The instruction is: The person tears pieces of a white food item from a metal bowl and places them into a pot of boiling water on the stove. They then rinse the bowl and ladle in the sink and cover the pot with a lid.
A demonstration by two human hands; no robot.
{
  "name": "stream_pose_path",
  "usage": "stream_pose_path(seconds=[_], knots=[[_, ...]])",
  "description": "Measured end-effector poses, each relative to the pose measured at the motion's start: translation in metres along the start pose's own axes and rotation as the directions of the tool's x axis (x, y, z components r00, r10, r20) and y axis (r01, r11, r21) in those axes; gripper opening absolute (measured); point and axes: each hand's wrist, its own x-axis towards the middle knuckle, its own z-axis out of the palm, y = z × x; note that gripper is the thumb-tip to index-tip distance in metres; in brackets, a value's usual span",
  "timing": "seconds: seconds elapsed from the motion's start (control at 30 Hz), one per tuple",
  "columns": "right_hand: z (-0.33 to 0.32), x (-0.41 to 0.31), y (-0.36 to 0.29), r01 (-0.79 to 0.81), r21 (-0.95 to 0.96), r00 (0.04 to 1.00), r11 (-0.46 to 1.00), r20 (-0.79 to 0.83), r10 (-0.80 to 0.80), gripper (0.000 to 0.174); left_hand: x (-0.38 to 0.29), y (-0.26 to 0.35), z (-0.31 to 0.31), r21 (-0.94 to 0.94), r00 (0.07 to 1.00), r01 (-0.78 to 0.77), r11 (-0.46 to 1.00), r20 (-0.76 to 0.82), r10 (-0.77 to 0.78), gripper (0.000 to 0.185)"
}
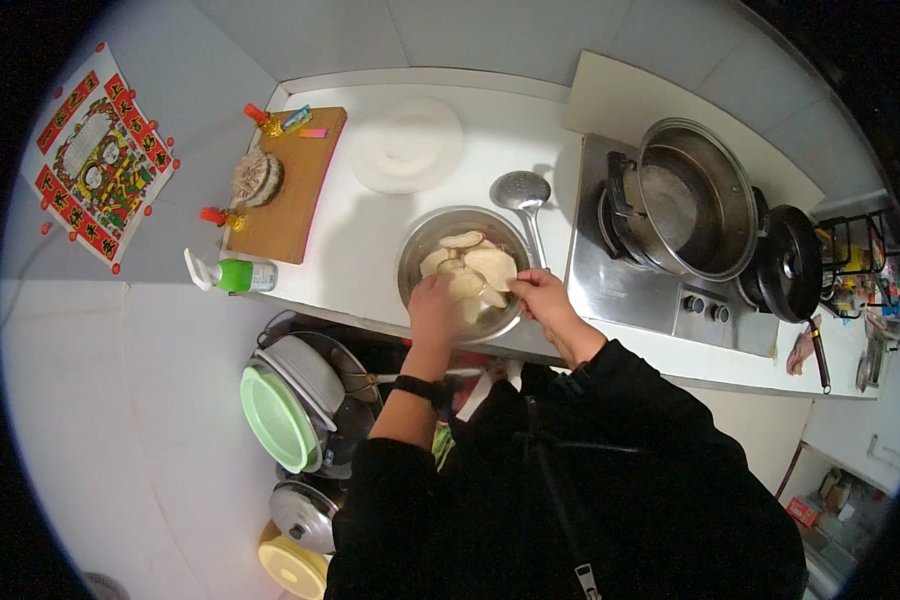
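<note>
A round stainless steel bowl (412, 240) stands near the counter's front edge, holding several pale, flat slices of food (491, 266). My left hand (433, 304) is over the bowl's near left part, blurred, and whether it grips a slice cannot be told. At the bowl's right rim, my right hand (538, 295) pinches the edge of a large pale slice between thumb and fingers. A perforated metal skimmer (523, 190) lies just right of the bowl, its handle running towards my right hand. Behind the bowl is a round whitish disc (407, 146), perhaps a plate or lid.
To the right, a large steel pot (694, 199) sits on the gas stove (630, 300), beside a black frying pan (791, 262). At the left are a wooden board (300, 187) with small items and a green spray bottle (244, 276). Basins (277, 420) stand below the counter.
</note>
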Motion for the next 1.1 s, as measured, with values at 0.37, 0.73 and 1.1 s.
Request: stream_pose_path(seconds=[0.37,0.73,1.1], knots=[[-0.025,-0.017,-0.004,0.067,-0.009,0.995,0.998,-0.076,-0.067,0.014,0.021,0.010,0.022,0.354,0.994,-0.021,0.935,0.111,-0.020,0.036],[0.002,0.014,0.030,0.281,-0.398,0.954,0.874,0.011,-0.301,0.025,0.011,0.006,-0.003,-0.269,0.984,0.171,0.948,-0.005,-0.179,0.040],[0.034,-0.002,-0.017,0.483,-0.166,0.870,0.860,0.202,-0.450,0.033,0.004,0.025,-0.014,-0.445,0.961,0.179,0.877,-0.113,-0.254,0.026]])
